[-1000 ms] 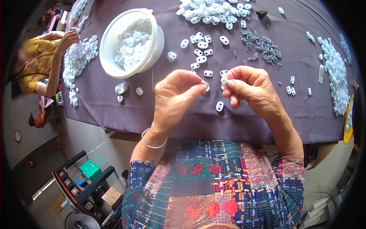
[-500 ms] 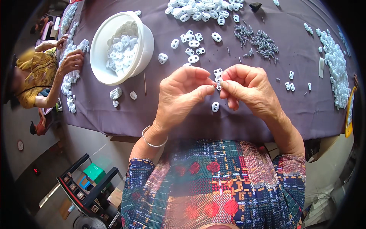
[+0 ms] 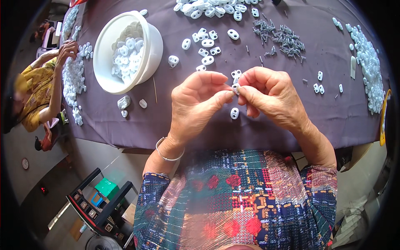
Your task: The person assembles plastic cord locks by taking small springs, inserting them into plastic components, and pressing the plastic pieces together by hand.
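Note:
My left hand point(image 3: 200, 102) and my right hand point(image 3: 273, 98) meet over the dark cloth, thumbs and forefingers closed in a pinch. Between their fingertips is a small white two-hole plastic cord-lock piece point(image 3: 235, 88), partly covered by the fingers. Just beyond it lies another white piece point(image 3: 236, 73), and nearer me a white oval piece point(image 3: 234, 113) rests on the cloth. Past my left hand several loose white pieces point(image 3: 207, 43) are scattered. A pile of small metal springs point(image 3: 287, 43) lies beyond my right hand.
A white bucket point(image 3: 157, 52) of white pieces stands at the left, beside a grey stone point(image 3: 123, 101) and a thin stick point(image 3: 155, 89). White heaps lie at the far side point(image 3: 208, 7) and right edge point(image 3: 371, 71). A co-worker's hands point(image 3: 66, 52) are over a heap at left.
The view has shifted slightly. My fingertips stay together at the white piece, with a small turn of the fingers. The co-worker's hands have drawn together, farther up the left side.

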Motion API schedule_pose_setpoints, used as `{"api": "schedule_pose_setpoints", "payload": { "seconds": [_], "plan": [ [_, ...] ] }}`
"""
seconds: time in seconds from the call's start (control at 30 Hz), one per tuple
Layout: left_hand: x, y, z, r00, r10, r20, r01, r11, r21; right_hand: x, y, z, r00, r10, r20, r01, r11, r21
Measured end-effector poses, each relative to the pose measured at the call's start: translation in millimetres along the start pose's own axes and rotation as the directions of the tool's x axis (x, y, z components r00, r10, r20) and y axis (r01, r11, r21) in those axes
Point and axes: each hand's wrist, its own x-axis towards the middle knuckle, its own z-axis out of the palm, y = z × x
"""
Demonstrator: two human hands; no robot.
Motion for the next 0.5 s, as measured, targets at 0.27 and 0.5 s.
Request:
{"api": "schedule_pose_setpoints", "payload": {
  "seconds": [0.27, 0.5],
  "plan": [
    [-1.1, -5.3, 4.8, 0.998, 0.033, -0.051, -0.030, 0.998, 0.048, -0.4, 4.0, 1.4, 1.000, -0.027, -0.002, 0.027, 0.997, -0.071],
    [-1.0, -9.1, 3.1, 0.994, 0.096, -0.048, -0.087, 0.983, 0.162, 0.6, 4.5, 2.1, 0.999, -0.030, 0.021, 0.033, 0.991, -0.128]
  ]
}}
